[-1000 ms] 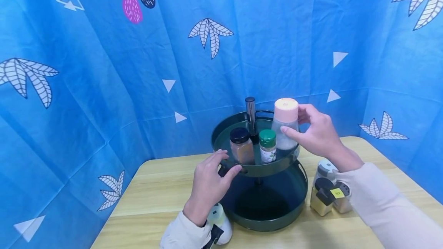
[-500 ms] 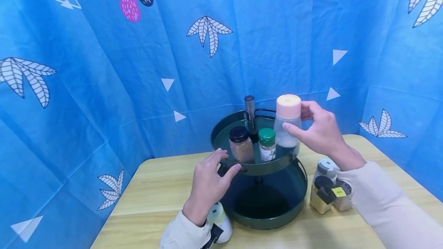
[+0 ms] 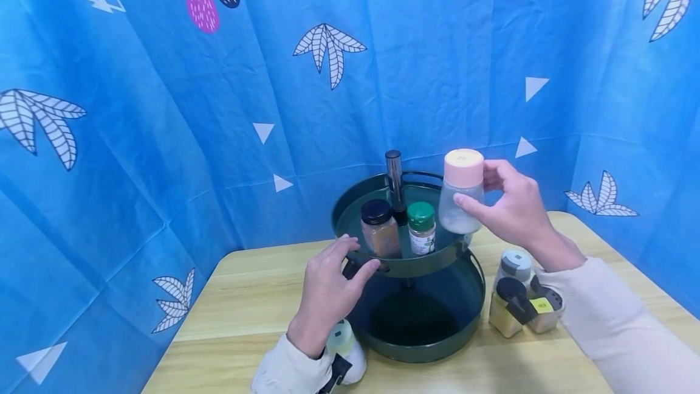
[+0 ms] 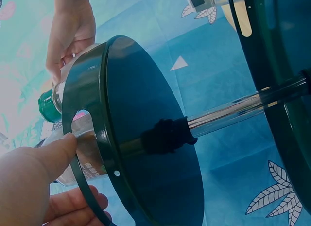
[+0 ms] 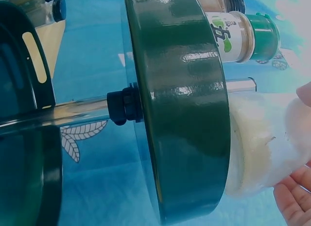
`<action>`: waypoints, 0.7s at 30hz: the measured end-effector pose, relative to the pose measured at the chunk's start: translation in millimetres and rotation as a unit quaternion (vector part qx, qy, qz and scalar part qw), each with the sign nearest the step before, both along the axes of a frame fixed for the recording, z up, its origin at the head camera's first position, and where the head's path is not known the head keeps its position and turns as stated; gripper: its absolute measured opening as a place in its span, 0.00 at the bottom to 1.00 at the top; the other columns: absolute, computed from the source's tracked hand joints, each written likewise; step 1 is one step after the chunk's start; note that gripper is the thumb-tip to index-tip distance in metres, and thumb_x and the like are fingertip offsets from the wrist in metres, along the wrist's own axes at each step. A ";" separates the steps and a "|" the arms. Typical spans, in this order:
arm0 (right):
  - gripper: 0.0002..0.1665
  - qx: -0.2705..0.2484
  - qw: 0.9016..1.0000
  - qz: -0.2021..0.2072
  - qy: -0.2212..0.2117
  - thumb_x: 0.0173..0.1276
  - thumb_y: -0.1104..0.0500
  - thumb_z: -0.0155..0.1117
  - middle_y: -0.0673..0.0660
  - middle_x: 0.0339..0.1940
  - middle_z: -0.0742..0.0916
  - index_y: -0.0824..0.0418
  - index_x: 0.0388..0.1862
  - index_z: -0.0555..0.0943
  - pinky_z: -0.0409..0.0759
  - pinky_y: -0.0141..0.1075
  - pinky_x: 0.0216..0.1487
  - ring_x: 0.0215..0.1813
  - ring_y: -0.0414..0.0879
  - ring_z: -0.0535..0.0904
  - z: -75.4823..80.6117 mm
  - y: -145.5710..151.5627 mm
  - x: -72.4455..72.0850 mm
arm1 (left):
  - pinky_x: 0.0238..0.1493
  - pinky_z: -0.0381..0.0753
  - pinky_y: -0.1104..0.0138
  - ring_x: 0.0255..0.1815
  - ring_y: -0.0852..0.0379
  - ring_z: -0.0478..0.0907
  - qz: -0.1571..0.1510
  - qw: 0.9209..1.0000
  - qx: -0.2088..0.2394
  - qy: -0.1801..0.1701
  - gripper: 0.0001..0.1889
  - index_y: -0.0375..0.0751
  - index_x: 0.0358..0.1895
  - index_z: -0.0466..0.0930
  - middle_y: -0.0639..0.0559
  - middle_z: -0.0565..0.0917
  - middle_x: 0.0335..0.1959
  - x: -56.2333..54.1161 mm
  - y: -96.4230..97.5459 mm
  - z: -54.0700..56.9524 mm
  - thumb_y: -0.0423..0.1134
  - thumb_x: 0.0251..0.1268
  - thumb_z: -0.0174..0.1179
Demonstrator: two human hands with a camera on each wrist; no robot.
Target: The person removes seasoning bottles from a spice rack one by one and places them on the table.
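Observation:
My right hand (image 3: 514,205) grips a frosted jar with a pink lid (image 3: 463,170), thumb on the near side. The jar stands upright at the right rim of the upper tier of a dark green two-tier turntable rack (image 3: 421,267). Its pale contents show in the right wrist view, where the jar's base (image 5: 262,143) is beside the tier's wall. My left hand (image 3: 330,290) holds the handle cutout at the upper tier's front left, thumb (image 4: 60,155) on one side and fingers on the other. A black-lidded spice jar (image 3: 381,233) and a green-capped spice bottle (image 3: 422,230) stand on that tier.
Several seasoning jars (image 3: 505,315) stand on the wooden table (image 3: 246,303) right of the rack, partly behind the right sleeve. A white container (image 3: 350,351) is under the left wrist. The rack's pole (image 3: 395,181) rises above the upper tier. Blue patterned cloth (image 3: 426,78) surrounds the table.
My right hand has moved the pink-lidded jar to the right and slightly up, away from the green-capped bottle. My left hand has stayed at the upper tier's rim.

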State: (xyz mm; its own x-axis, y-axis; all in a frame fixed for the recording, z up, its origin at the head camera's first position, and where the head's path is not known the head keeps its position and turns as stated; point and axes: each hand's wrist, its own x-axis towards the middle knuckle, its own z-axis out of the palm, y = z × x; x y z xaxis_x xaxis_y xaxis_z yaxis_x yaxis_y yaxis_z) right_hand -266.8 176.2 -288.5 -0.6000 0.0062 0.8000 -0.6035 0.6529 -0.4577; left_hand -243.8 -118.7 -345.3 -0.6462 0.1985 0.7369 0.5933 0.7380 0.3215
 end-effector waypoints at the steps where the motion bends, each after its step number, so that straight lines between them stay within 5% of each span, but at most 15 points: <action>1: 0.31 0.000 1.000 0.000 -0.001 0.56 0.59 0.74 0.65 0.40 0.84 0.71 0.55 0.74 0.72 0.30 0.40 0.41 0.56 0.80 -0.2 0.5 0.4 | 0.54 0.78 0.52 0.56 0.46 0.79 0.000 1.000 0.000 0.000 0.21 0.38 0.49 0.84 0.45 0.84 0.52 0.2 0.0 0.0 0.49 0.58 0.69; 12: 0.31 -0.009 1.000 -0.011 0.004 0.55 0.60 0.74 0.65 0.39 0.84 0.71 0.55 0.74 0.71 0.34 0.40 0.40 0.56 0.80 -1.5 7.6 6.3 | 0.55 0.77 0.54 0.56 0.47 0.79 -0.007 1.000 0.004 0.003 0.21 0.38 0.48 0.84 0.45 0.84 0.52 1.0 -0.1 1.2 0.49 0.57 0.70; 21: 0.31 -0.019 1.000 -0.018 0.007 0.54 0.60 0.74 0.64 0.38 0.84 0.72 0.54 0.74 0.70 0.25 0.40 0.37 0.23 0.71 0.6 10.9 15.4 | 0.56 0.77 0.54 0.57 0.47 0.79 -0.003 1.000 0.001 -0.007 0.22 0.38 0.49 0.84 0.45 0.84 0.52 5.5 -1.9 4.1 0.50 0.57 0.70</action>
